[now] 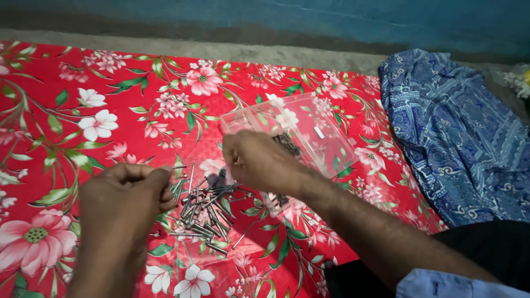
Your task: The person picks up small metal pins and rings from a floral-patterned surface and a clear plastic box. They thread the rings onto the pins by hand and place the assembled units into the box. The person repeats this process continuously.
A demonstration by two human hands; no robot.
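Note:
A pile of several long metal nails (207,207) lies on a red floral cloth (110,110). My left hand (124,201) hovers at the pile's left edge, fingers curled around a thin nail whose tip pokes out to the right. My right hand (259,160) is just above and right of the pile, fingers pinched together; what it holds is hidden. Behind it lies a clear plastic box (309,129) with small dark screws inside.
A blue patterned fabric (458,132) lies at the right beside the red cloth. A grey concrete strip and a blue wall (276,22) run along the far edge. Dark cloth and a light blue sleeve (441,284) show at the bottom right.

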